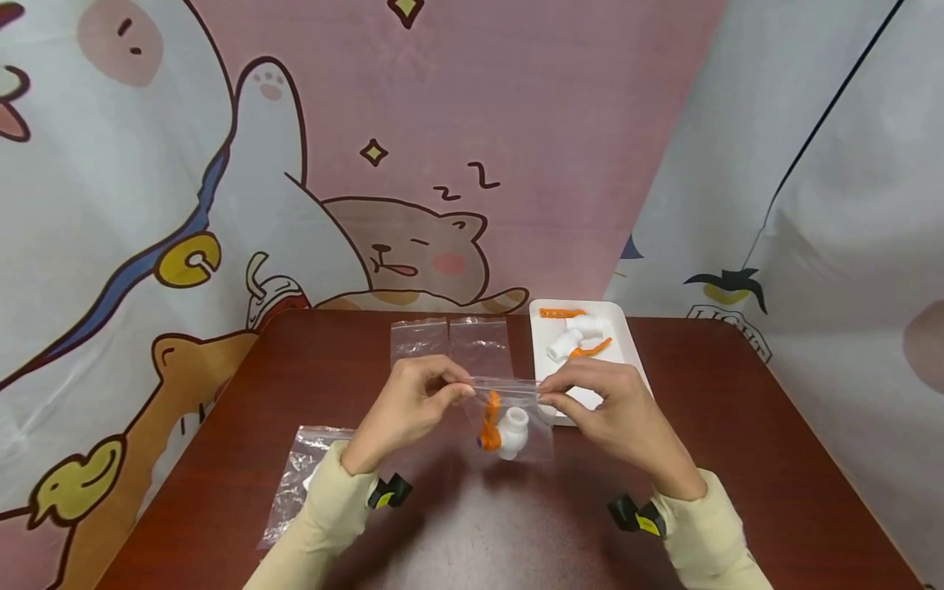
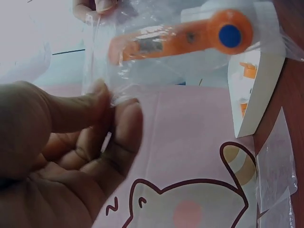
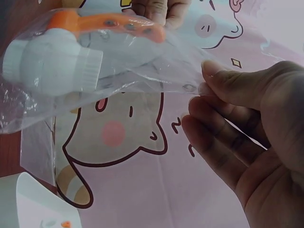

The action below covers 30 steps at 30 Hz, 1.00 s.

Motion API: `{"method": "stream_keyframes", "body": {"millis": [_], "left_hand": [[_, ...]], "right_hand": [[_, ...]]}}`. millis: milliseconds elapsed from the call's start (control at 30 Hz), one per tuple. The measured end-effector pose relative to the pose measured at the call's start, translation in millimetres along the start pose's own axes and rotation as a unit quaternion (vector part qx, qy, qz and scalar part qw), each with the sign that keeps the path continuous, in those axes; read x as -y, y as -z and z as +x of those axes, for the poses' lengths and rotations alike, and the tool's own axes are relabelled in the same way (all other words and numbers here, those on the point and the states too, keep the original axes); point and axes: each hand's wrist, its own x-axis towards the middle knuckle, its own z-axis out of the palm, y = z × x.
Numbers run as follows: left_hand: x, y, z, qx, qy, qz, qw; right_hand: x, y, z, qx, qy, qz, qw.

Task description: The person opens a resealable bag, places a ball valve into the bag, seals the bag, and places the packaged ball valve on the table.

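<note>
A clear zip bag (image 1: 536,447) hangs between both hands above the table, its top edge stretched level. Inside it is a white ball valve (image 1: 512,433) with an orange lever handle (image 1: 490,422); a blue cap (image 2: 230,36) shows on the handle's hub in the left wrist view. My left hand (image 1: 413,407) pinches the bag's upper left corner between thumb and forefinger. At the upper right corner, my right hand (image 1: 608,410) pinches the bag the same way. The right wrist view shows the valve's ribbed white body (image 3: 54,61) through the film.
Behind the right hand stands a white tray (image 1: 623,348) holding white valve parts (image 1: 566,344) and orange handles (image 1: 562,313). Two flat zip bags (image 1: 419,338) lie at the table's back. Another bag (image 1: 291,492) with something white inside lies by the left forearm. A printed cloth hangs behind.
</note>
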Motion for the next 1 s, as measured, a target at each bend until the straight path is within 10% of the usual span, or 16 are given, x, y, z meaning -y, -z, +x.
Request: {"method": "stream_keyframes", "body": {"millis": [567, 1000], "left_hand": [[3.1, -1.7, -0.6, 0.024, 0.073, -0.050, 0.9958], [4.4, -10.6, -3.0, -0.045, -0.033, -0.011, 0.9984]], "right_hand": [[-5.5, -0.3, 0.6, 0.028, -0.056, 0.005, 0.998], [-10.0, -3.4, -3.4, 0.038, -0.077, 0.030, 0.996]]}}
